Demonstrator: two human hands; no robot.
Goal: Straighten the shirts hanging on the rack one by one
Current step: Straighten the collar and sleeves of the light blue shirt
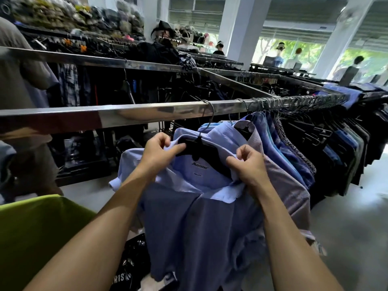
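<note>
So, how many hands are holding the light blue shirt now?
2. The left hand pinches the light blue shirt left of the black hanger; the right hand pinches it right of the hanger.

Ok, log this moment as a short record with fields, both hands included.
place: clothes shop, shirts hung on a metal rail
shirt in work: light blue shirt on a black hanger hooked over the rail
left hand: pinches the collar at the hanger's left end
right hand: pinches the collar at the hanger's right end
next along: pale pink shirt, then a packed row of blue and dark shirts
task state: collar in hand, shirt body hangs creased
</note>
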